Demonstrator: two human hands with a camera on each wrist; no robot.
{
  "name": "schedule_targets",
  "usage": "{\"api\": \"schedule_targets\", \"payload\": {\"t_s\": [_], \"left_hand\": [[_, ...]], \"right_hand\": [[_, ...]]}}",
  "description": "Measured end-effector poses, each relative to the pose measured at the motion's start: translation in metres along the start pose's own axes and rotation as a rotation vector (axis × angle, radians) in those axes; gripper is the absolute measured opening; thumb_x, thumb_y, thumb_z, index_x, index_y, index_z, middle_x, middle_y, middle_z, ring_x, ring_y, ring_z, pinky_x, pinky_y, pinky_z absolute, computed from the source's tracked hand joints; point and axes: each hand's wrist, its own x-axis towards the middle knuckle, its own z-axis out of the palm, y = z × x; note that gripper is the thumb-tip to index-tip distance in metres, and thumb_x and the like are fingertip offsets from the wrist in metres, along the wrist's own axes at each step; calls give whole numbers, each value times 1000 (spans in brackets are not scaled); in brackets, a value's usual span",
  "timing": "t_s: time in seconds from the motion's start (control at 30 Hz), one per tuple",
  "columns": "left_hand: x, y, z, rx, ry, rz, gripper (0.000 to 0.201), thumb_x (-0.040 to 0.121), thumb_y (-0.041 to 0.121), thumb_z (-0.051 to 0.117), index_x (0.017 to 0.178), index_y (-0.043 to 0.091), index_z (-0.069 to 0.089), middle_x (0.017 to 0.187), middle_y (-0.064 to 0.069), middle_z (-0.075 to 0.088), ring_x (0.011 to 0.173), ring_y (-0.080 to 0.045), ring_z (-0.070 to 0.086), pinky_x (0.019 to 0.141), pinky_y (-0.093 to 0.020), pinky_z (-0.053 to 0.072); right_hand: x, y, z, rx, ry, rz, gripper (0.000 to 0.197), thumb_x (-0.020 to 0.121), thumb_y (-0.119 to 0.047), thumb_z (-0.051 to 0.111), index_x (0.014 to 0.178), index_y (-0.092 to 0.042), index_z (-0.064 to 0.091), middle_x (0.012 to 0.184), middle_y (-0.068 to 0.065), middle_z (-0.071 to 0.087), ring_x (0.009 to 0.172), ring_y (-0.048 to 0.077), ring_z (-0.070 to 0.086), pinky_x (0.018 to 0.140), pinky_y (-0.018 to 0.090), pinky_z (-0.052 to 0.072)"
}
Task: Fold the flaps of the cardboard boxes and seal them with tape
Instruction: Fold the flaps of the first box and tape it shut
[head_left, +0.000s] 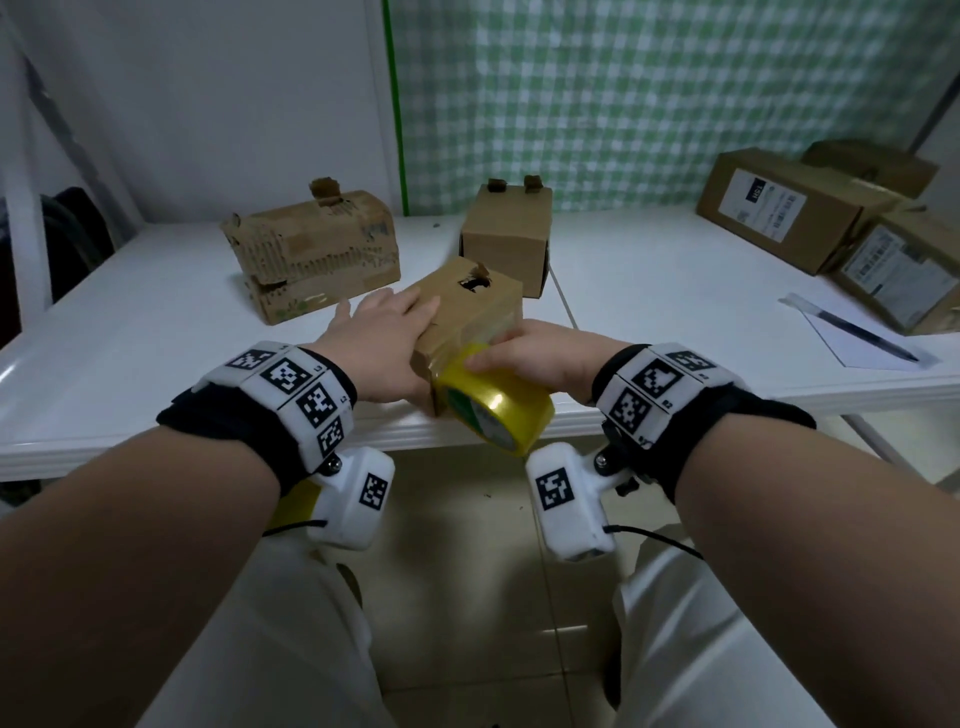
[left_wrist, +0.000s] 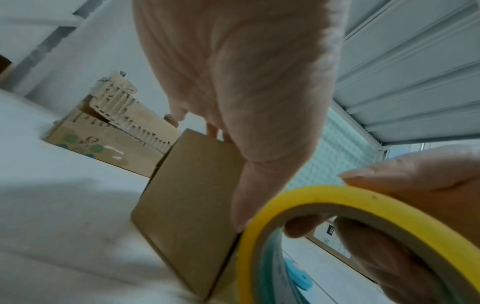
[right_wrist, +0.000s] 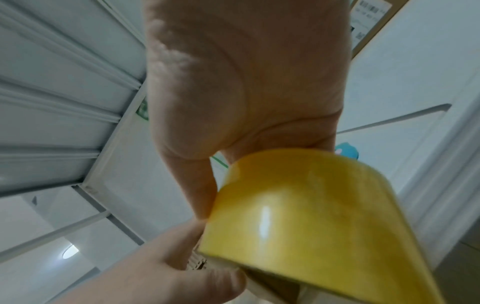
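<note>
A small brown cardboard box (head_left: 483, 306) (left_wrist: 189, 195) sits near the front edge of the white table (head_left: 156, 364), with clear tape across its near end. My left hand (head_left: 384, 332) (left_wrist: 246, 82) lies on the box's top with straight fingers, the thumb down along the near corner. My right hand (head_left: 530, 358) (right_wrist: 246, 82) grips a yellow tape roll (head_left: 493, 410) (left_wrist: 311, 197) (right_wrist: 311, 205) held against the box's near face, fingers through the core and thumb on the outer rim. The roll hangs past the table edge.
A torn, battered box (head_left: 311, 254) stands at the back left and another small box (head_left: 506, 234) behind the one I hold. Labelled boxes (head_left: 779, 208) are stacked at the far right, with a paper sheet and pen (head_left: 852, 332) in front of them.
</note>
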Motion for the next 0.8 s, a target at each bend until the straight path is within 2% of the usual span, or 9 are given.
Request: {"api": "schedule_targets", "payload": {"t_s": [0.07, 0.13, 0.2, 0.27, 0.43, 0.53, 0.6, 0.7, 0.8], "left_hand": [[2, 1, 2, -79, -30, -5, 119, 68, 56, 75, 151, 24, -5, 160, 1, -8, 146, -28, -5, 116, -52, 9], [2, 1, 3, -168, -53, -9, 117, 72, 47, 76, 151, 22, -7, 159, 0, -11, 145, -31, -12, 118, -45, 4], [2, 0, 3, -200, -62, -10, 117, 72, 45, 77, 151, 23, -7, 159, 1, -12, 144, -32, -16, 117, -39, 0], [2, 0, 3, -199, -59, -7, 118, 72, 45, 77, 151, 23, -8, 159, 1, -13, 144, -32, -17, 116, -37, -2], [1, 0, 5, -197, -51, -2, 117, 73, 49, 74, 151, 20, -8, 159, -1, -13, 143, -33, -16, 116, -35, -4], [1, 2, 5, -190, -46, -6, 116, 73, 50, 73, 151, 19, -7, 159, -1, -12, 144, -33, -15, 116, -34, -4], [0, 2, 4, -189, -48, -11, 115, 74, 48, 73, 151, 19, -7, 159, -1, -13, 144, -32, -14, 116, -35, -3], [0, 3, 5, -210, -39, -29, 111, 76, 44, 73, 151, 21, -6, 159, 1, -12, 144, -31, -13, 116, -35, -1], [1, 3, 7, -223, -16, -38, 104, 80, 38, 69, 151, 22, -4, 159, 2, -11, 145, -30, -13, 116, -36, 0]], "right_hand": [[1, 2, 4, 93, -22, 39, 44, 90, -32, 60, 129, -15, 52, 123, 8, 60, 109, 26, 59, 100, 44, 46], [0, 4, 7, 160, -49, 62, 42, 92, -34, 57, 128, -13, 52, 118, 10, 63, 103, 26, 62, 97, 45, 48], [-3, 4, 10, 272, -121, 84, 40, 95, -31, 52, 126, -6, 50, 109, 16, 66, 88, 26, 66, 91, 42, 52], [-5, 3, 10, 336, -163, 98, 38, 97, -28, 49, 126, -2, 48, 102, 22, 67, 80, 27, 66, 86, 41, 53], [-12, -3, 0, 238, -194, 93, 38, 99, -29, 46, 126, -2, 48, 89, 15, 69, 68, 19, 68, 72, 31, 56], [-17, -6, -3, 217, -188, 91, 35, 99, -29, 45, 123, -4, 50, 87, 13, 69, 62, 16, 68, 67, 28, 56], [-19, -7, -2, 214, -167, 96, 31, 99, -28, 45, 119, -5, 50, 85, 11, 68, 58, 14, 68, 59, 24, 56], [-20, -9, -4, 211, -116, 100, 23, 99, -26, 46, 113, -9, 50, 79, 7, 64, 53, 11, 64, 44, 17, 51], [-21, -14, -8, 195, -69, 106, 27, 99, -27, 47, 120, -10, 47, 78, 3, 62, 52, 9, 61, 39, 14, 46]]}}
